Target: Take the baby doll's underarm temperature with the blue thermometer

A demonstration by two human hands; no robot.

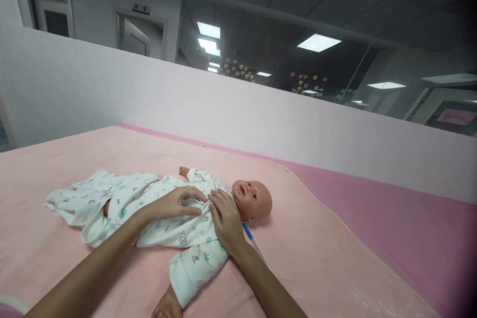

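Note:
A baby doll (255, 199) lies on its back, its bare head to the right and its mouth parted. It wears a white baby outfit (160, 231) printed with green dots and small animals. My left hand (178, 202) rests over the doll's middle, with thumb and fingers apart and some cloth showing between them. Across the upper chest, just below the doll's chin, my right hand (225, 217) lies with its fingers stretched out. The fingertips of both hands are close together on the cloth. Partly behind my right forearm is a thin stick with a blue end (248, 231).
A peach-pink blanket (320, 263) covers the surface under the doll, with a darker pink mat (395, 213) showing past its right edge. Behind stands a low white wall (238, 109) with a window (283, 59) above it. A doorway (141, 37) is at the back left.

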